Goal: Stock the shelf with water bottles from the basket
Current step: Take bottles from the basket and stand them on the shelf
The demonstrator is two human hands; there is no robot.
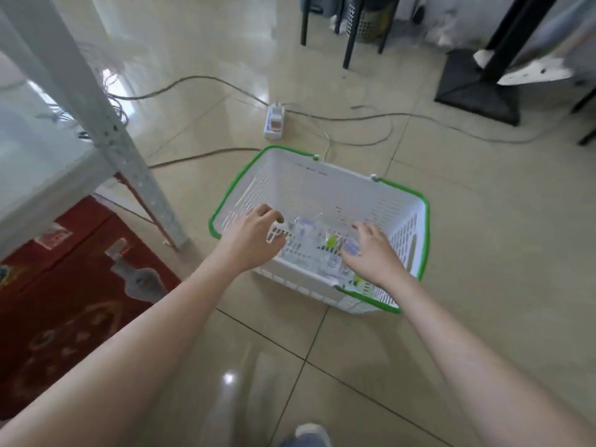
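Observation:
A white plastic basket (309, 185) with a green rim stands on the tiled floor. Clear water bottles (311, 241) with green caps lie on its bottom. My left hand (254, 237) reaches in over the near left wall, fingers curled and apart, just left of the bottles. My right hand (371, 253) hovers over the bottles at the near right, fingers spread, partly hiding them. Neither hand grips anything that I can see. The grey metal shelf (48, 150) stands at the left, its perforated leg (129, 150) slanting down to the floor beside the basket.
A white power strip (274, 121) and several cables lie on the floor just behind the basket. A red box (64, 285) sits under the shelf. Black chair legs (350, 37) and a black stand base (477, 88) are at the back right.

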